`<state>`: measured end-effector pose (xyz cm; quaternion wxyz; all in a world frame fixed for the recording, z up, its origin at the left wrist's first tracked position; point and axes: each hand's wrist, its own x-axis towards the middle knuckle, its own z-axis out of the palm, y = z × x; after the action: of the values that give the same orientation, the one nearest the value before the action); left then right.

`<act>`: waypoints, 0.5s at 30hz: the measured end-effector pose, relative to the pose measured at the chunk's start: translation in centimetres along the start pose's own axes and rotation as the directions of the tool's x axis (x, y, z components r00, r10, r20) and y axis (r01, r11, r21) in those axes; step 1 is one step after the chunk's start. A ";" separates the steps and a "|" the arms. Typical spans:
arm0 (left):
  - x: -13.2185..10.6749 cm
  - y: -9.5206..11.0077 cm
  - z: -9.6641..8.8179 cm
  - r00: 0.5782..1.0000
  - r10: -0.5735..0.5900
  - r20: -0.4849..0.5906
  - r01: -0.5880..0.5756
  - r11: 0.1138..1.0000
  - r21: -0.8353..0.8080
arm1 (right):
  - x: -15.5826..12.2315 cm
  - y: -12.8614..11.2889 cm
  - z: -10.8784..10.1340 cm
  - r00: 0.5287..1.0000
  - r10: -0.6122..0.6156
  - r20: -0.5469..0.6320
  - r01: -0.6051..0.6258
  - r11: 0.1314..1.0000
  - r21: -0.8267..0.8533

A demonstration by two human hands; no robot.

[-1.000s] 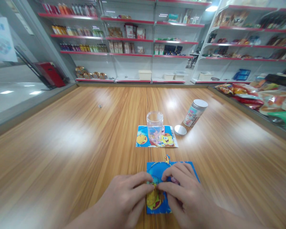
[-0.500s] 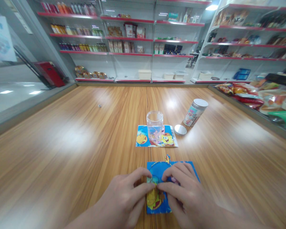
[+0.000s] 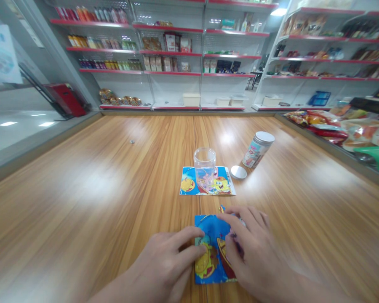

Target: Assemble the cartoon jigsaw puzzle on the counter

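Note:
In front of me lies a small jigsaw puzzle (image 3: 210, 252) with a blue cartoon picture, its pieces fitted together. My left hand (image 3: 173, 252) rests at its left edge, index finger and thumb apart and touching the yellow burger part. My right hand (image 3: 252, 240) covers the puzzle's right side, fingers spread and curved; what lies under the palm is hidden. By the puzzle's top edge, near my right index finger, is a small loose puzzle piece (image 3: 221, 208). Beyond it lies a printed picture sheet (image 3: 188, 185) of the same cartoon, with a clear plastic jar (image 3: 204, 162) standing on it.
A round silver lid (image 3: 238, 172) lies beside the sheet. Behind it stands a printed canister (image 3: 257, 149) with a silver lid. A tiny object (image 3: 132, 142) sits far left on the wooden table (image 3: 82, 189). Snack bags (image 3: 325, 126) lie beyond the right edge; stocked shelves line the back.
My right hand has moved from the middle of the puzzle to the upper right, uncovering the boat picture. My left hand has barely shifted.

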<state>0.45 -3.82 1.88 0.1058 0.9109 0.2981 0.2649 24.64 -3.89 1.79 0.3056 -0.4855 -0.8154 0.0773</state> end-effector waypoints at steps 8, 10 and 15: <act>0.2 0.0 0.0 0.998 0.060 -0.004 -0.060 0.998 0.025 | -0.1 0.4 0.4 0.997 0.003 0.080 0.008 0.991 -0.135; 0.0 -0.1 0.1 0.998 0.061 -0.006 -0.061 0.998 0.030 | 0.0 0.4 0.3 0.998 -0.028 0.065 0.036 0.991 -0.127; 0.0 -0.3 0.3 0.998 0.059 -0.005 -0.059 0.998 0.027 | 0.1 0.4 0.3 0.995 -0.096 -0.008 0.095 0.992 -0.080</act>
<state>0.49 -3.62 1.55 0.0848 0.9199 0.2748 0.2664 24.77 -3.51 1.43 0.2943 -0.4582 -0.8383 0.0273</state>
